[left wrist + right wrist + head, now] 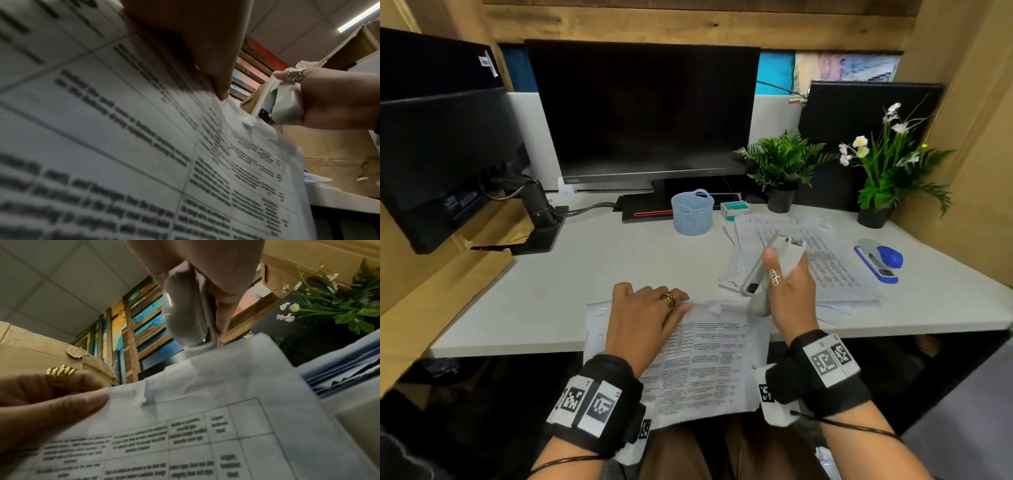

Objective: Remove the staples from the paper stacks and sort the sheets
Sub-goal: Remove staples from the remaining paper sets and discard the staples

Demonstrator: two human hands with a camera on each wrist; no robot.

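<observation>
Two staplers (774, 267) (879, 259), two plants (784, 164) (890, 161), one basket (692, 211)

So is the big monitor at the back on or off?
Off: the monitor screen is uniformly black in the head view, with no image or glow.

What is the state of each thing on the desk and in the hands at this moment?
paper stack: flat at desk edge, top corner creased.
left hand: presses on the paper stack.
right hand: grips the white stapler.
white stapler: held tilted, lower end at the stack's corner.
blue stapler: lying on desk, untouched.
loose sheets: spread in a pile.
basket: upright.
monitor: dark.
</observation>
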